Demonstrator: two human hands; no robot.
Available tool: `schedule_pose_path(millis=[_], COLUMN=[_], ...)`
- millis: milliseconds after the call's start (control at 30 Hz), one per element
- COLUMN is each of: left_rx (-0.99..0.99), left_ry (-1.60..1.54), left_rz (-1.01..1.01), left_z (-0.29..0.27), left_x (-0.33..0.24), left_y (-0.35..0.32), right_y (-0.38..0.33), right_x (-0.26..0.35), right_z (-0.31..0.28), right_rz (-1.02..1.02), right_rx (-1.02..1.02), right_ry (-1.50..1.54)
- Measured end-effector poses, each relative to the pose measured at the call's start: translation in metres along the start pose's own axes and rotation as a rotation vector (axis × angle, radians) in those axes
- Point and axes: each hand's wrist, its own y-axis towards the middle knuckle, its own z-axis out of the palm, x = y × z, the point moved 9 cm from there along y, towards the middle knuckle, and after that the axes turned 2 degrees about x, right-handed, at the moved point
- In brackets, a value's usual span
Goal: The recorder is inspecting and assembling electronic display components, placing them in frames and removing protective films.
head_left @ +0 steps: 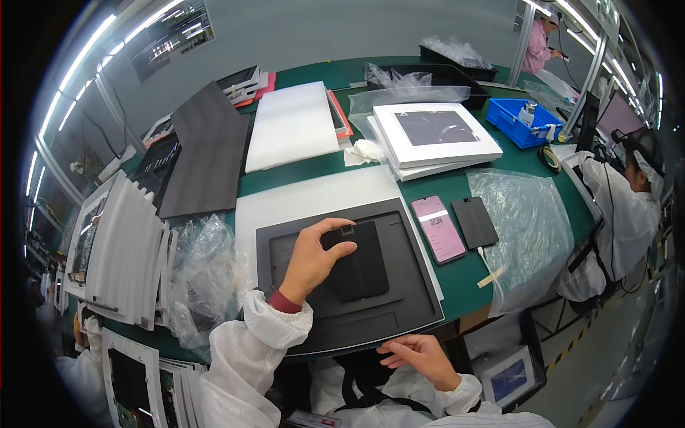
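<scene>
A shallow dark grey panel (pixel 285 314) with a raised rim and recesses lies in front of me on a white foam sheet (pixel 250 207). Over its middle is a flat black rectangular piece (pixel 364 267), with a small metallic-looking tab at its top edge. My left hand (pixel 310 258) grips this piece at its upper left, thumb and forefinger curled by the tab. Whether the piece rests fully in the panel I cannot tell. Just off the panel's near edge, my right hand (pixel 421 358) hangs with fingers loosely apart and nothing in them.
A lit phone (pixel 439 230) and a dark power bank-like block (pixel 474 222) with a cable lie right, beside clear plastic film (pixel 524 235). White-framed panels (pixel 435 135) are stacked behind. Upright foam-separated panels (pixel 121 250) stand left. A blue bin (pixel 524 123) sits farther back; a co-worker (pixel 621 207) is at right.
</scene>
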Motion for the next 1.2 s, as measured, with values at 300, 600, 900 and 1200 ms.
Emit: schedule_pose_path(millis=[300,600,900,1200], left_rx=[-0.038,-0.016,-0.079,-0.089], left_ry=[0.389,0.943,1.133,1.102], left_rz=[0.055,0.343,0.429,0.368], left_z=[-0.001,0.029,0.042,0.041], left_x=[-0.001,-0.005,-0.002,0.001], left_y=[-0.006,-0.031,-0.042,-0.042], right_y=[0.002,-0.016,0.043,0.093], right_x=[0.003,0.018,0.18,0.16], right_z=[0.0,0.01,0.039,0.064], right_rz=[0.009,0.067,-0.78,-0.887], right_rx=[0.0,0.075,-0.104,-0.022], right_ry=[-0.016,-0.21,-1.239,-1.826])
